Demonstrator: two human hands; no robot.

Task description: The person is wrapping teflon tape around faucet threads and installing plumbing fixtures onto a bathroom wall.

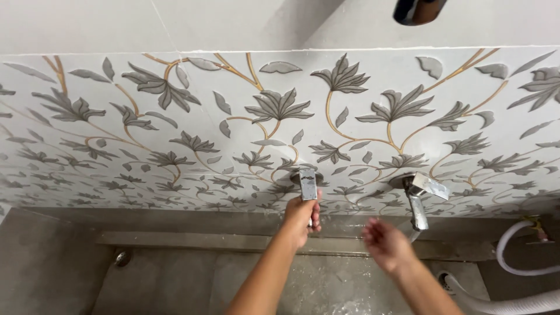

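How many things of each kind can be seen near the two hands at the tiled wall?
Hands: 2, left hand and right hand
Metal taps: 2, lever tap and spout tap
White hoses: 2, upper hose and lower hose
Floor drains: 2, left drain and right drain
Total: 8

Two chrome wall taps, one lever-handled [307, 184], one spouted [419, 201], two bare hands [301, 214] [386, 244], two floor drains [122, 258] [445, 282], two white hoses [513, 245] [507, 304].

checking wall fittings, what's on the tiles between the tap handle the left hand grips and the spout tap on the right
Nothing is mounted there: the head view shows only bare floral wall tile between the tap handle gripped by the left hand and the spout tap.
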